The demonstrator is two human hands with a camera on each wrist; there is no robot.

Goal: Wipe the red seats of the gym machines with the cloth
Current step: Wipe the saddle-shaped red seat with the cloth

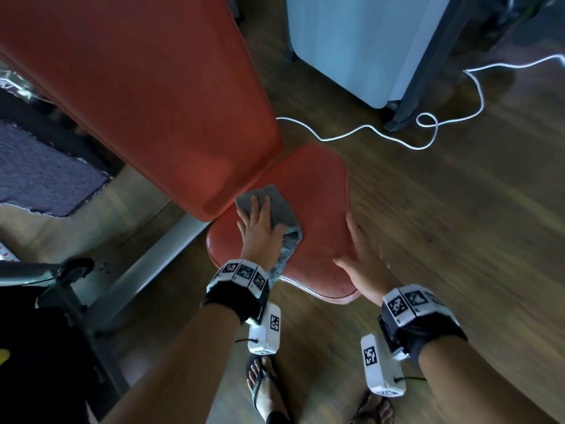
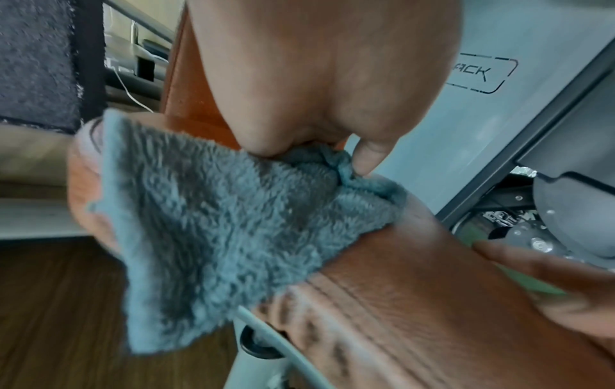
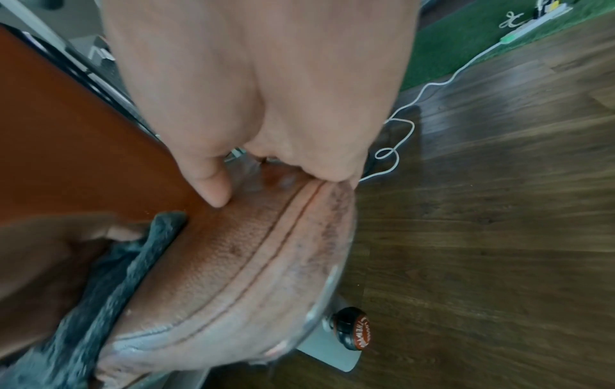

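A red padded seat (image 1: 318, 197) of a gym machine lies below a long red backrest (image 1: 146, 96). A grey fluffy cloth (image 1: 276, 209) is spread on the seat's left part, its near end hanging over the seat's edge. My left hand (image 1: 256, 221) presses flat on the cloth with straight fingers; in the left wrist view the cloth (image 2: 226, 226) lies under my palm and thumb. My right hand (image 1: 360, 255) rests flat on the seat's right edge, fingers straight, holding nothing. The right wrist view shows the seat's stitched rim (image 3: 266, 265) beneath that hand.
A white cable (image 1: 397, 130) snakes across the wooden floor beyond the seat. A pale blue machine housing (image 1: 360, 47) stands at the back right. A metal frame beam (image 1: 146, 270) runs left of the seat. A black knob (image 3: 354, 329) sits under the seat. My sandalled feet (image 1: 263, 390) are below.
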